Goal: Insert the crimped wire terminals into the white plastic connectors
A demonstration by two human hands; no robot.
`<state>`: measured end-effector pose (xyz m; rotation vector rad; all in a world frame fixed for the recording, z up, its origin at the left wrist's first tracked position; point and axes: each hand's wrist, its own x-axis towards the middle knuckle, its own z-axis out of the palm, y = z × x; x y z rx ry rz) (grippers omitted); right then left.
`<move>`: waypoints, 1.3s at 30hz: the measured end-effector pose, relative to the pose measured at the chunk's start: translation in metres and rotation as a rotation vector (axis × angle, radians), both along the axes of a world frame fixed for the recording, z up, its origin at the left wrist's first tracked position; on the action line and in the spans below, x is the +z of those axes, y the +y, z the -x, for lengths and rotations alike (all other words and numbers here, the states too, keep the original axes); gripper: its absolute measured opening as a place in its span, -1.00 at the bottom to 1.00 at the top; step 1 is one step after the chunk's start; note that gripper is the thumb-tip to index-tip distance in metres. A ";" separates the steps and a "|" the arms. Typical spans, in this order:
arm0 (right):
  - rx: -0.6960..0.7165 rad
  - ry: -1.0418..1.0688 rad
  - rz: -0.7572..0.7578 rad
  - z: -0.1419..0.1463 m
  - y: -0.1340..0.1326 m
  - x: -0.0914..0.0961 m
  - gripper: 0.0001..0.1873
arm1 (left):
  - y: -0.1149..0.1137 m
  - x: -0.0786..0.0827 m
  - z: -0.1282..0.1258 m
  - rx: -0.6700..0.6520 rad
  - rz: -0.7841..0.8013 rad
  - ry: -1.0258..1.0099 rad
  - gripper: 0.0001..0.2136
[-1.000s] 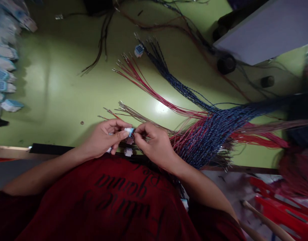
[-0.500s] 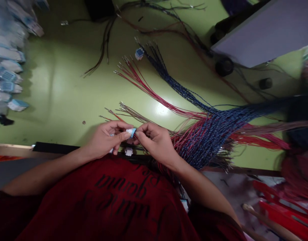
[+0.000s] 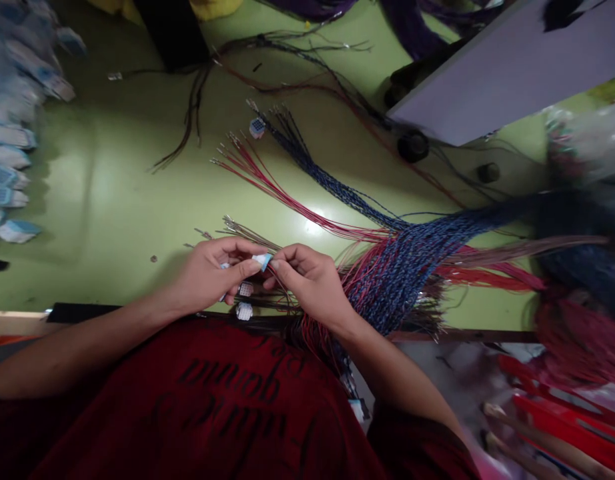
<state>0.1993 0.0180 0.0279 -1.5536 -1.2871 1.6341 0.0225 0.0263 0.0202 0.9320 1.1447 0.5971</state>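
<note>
The left hand [image 3: 200, 273] is curled, with its thumb and forefinger closed on a small white-and-blue connector [image 3: 262, 261]. A bit more blue and white shows between its other fingers, too covered to make out. The right hand [image 3: 312, 280] is closed in a pinch, thumb against forefinger, on thin wires [image 3: 282, 275] right at the connector's blue end; its fingertips hide how far the wires sit in the connector. The connector lies between the two hands, at the left hand's fingertips and just beside those of the right.

Below the fingers, near the table's edge, are an upper pale connector [image 3: 245, 289] and, just under it, a lower pale connector [image 3: 244, 311]. Just beyond the hands lie brown wires [image 3: 247, 231] with bare metal ends. Farther up the green table [image 3: 122, 187], red wires [image 3: 287, 200] fan out, and above them blue wires [image 3: 332, 190], whose tips reach close to a blue-faced connector [image 3: 257, 127]. These strands run into a thick wire bundle [image 3: 402, 273] beside the right hand. Well apart to the left, a pile of blue-and-white connectors [image 3: 7, 157] lines the side. A grey panel [image 3: 477, 87] stands slantwise at upper right.
</note>
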 end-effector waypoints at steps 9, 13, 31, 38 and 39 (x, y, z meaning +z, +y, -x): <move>0.034 -0.056 0.025 0.003 0.008 -0.007 -0.94 | 0.002 -0.007 -0.003 0.036 0.041 -0.012 -0.82; 0.162 -0.127 -0.036 -0.003 0.018 -0.002 -0.87 | 0.004 -0.007 0.002 0.079 0.087 -0.036 -0.85; -0.018 -0.827 -0.752 -0.060 0.054 -0.013 -0.90 | 0.003 -0.014 0.008 0.177 0.162 -0.143 -0.86; 0.289 -0.242 -0.659 -0.003 0.026 0.041 -0.93 | 0.004 -0.019 0.007 0.100 0.168 -0.223 -0.79; 0.387 -0.084 -0.558 0.005 0.024 0.041 -0.94 | 0.004 -0.018 0.007 0.104 0.180 -0.244 -0.77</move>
